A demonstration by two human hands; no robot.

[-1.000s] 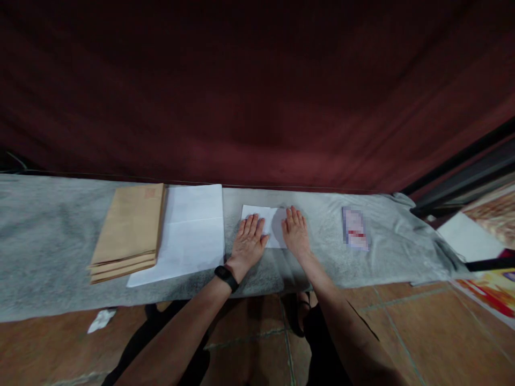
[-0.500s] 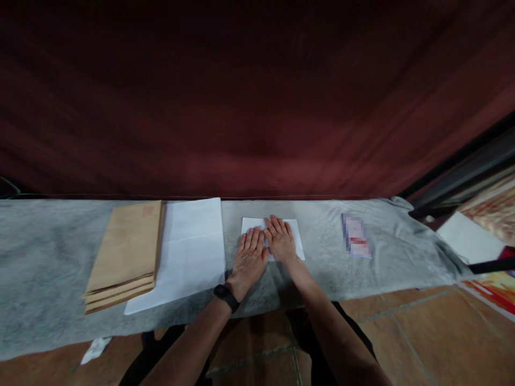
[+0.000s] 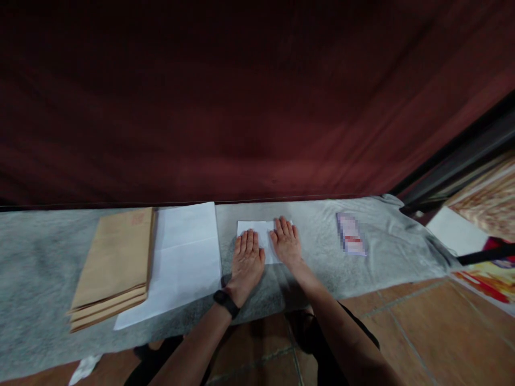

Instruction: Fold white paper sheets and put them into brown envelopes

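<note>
Both my hands lie flat, fingers stretched out, on a small folded white paper in the middle of a grey cloth-covered table. My left hand, with a black band on the wrist, covers the paper's left part. My right hand presses its right part. The hands lie side by side, a small gap between them.
A larger white sheet lies left of the hands, and beside it a stack of brown envelopes. A small printed card rests to the right. A dark red curtain hangs behind. A paper scrap lies on the tiled floor.
My right hand slid left across the folded paper until it met the left hand, then drew slightly right again. The left hand stayed flat on the paper. The camera tilted a little.
</note>
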